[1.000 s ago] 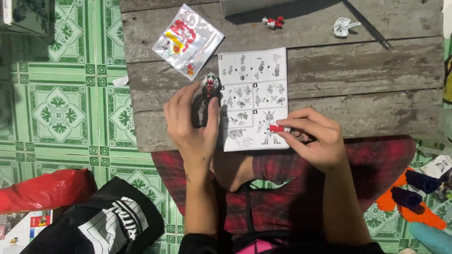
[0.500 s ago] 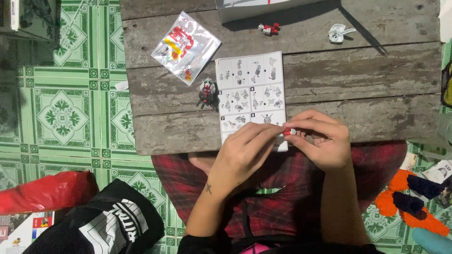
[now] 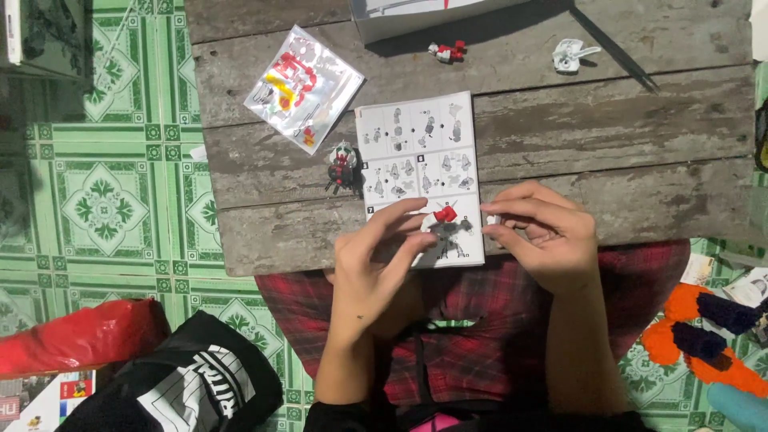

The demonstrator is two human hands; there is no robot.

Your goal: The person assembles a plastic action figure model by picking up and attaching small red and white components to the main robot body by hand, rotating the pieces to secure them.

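Note:
My left hand (image 3: 382, 254) pinches a small red and white toy piece (image 3: 442, 216) over the lower edge of a folded instruction sheet (image 3: 419, 164). My right hand (image 3: 540, 232) is curled beside it, fingertips on a tiny white piece (image 3: 491, 219). A small black, red and white toy figure (image 3: 342, 166) lies on the wooden table (image 3: 608, 152), left of the sheet and apart from both hands.
A clear bag of coloured parts (image 3: 302, 86) lies at the table's back left. A small red and white part (image 3: 447, 52), a white part (image 3: 571, 54) and a grey box (image 3: 424, 12) sit at the far edge. Bags and toys lie on the green tiled floor.
My left hand let go of the toy figure, which now lies on the table, and came across to the right hand. The red and white piece passed into my left fingers.

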